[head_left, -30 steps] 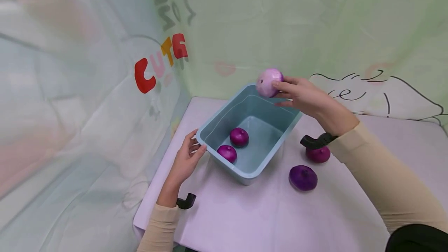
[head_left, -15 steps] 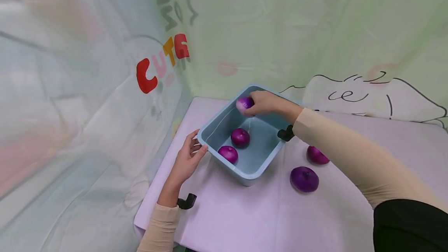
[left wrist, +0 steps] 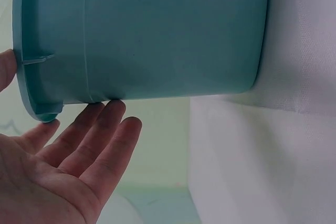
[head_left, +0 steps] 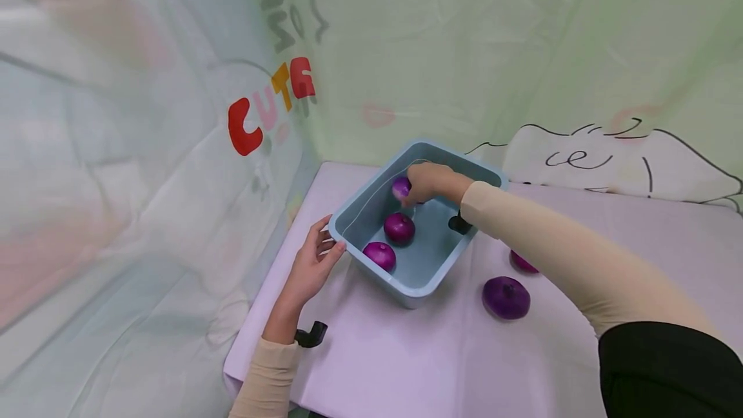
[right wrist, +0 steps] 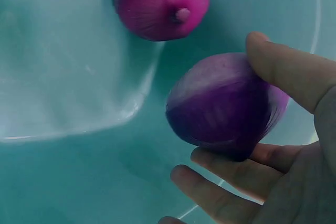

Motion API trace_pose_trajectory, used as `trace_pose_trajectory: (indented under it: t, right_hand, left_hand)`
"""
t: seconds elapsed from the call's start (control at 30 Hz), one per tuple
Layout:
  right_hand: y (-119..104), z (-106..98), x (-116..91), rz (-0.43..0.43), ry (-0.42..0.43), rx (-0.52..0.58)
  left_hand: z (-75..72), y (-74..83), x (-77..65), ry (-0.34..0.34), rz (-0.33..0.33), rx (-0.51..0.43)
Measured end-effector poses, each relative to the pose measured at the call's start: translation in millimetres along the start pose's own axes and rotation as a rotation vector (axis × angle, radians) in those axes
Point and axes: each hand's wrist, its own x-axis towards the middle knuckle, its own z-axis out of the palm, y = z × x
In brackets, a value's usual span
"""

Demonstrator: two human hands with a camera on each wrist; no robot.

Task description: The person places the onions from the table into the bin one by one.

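Note:
In the head view a light-blue plastic basin (head_left: 409,290) stands on the table. My left hand (head_left: 309,269) holds its near-left corner, with thumb and fingers at the rim. The left wrist view shows those fingertips against the outer wall of the basin (left wrist: 152,35). My right hand (head_left: 432,182) reaches down inside and grips a pale-and-purple onion (head_left: 400,188) near the far-left wall. Seen from the right wrist, the thumb lies over that onion (right wrist: 220,108) and fingers sit beneath it. Two purple onions, a farther one (head_left: 399,229) and a nearer one (head_left: 380,256), rest on the basin floor.
Right of the basin, a dark purple onion (head_left: 506,298) lies on the white-covered table (head_left: 400,366). Another onion (head_left: 524,263) is partly hidden by the right sleeve. Printed curtains (head_left: 406,50) hang behind and to the left.
My right hand has brought the pale-and-purple onion from above the basin's far rim leftward and down into it. My left hand has stayed at the corner.

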Motion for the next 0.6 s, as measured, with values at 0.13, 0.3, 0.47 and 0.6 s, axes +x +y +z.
trace_pose_trajectory:
  t: [0.13,0.3,0.47,0.6]
  right_hand:
    - [-3,6,5,0.008,0.004,-0.035]
    - [-6,6,3,0.006,0.002,-0.044]
    - [-6,-2,-2,0.001,0.017,-0.027]
    - [0,-15,-16,-0.022,0.065,0.031]
  left_hand:
    - [0.2,-1.2,0.6,0.002,0.011,-0.001]
    - [1.9,-1.8,0.7,0.005,0.016,0.004]
    - [1.3,-2.4,0.3,0.010,0.011,0.005]
    - [-0.1,-2.1,0.7,-0.001,0.013,0.006]
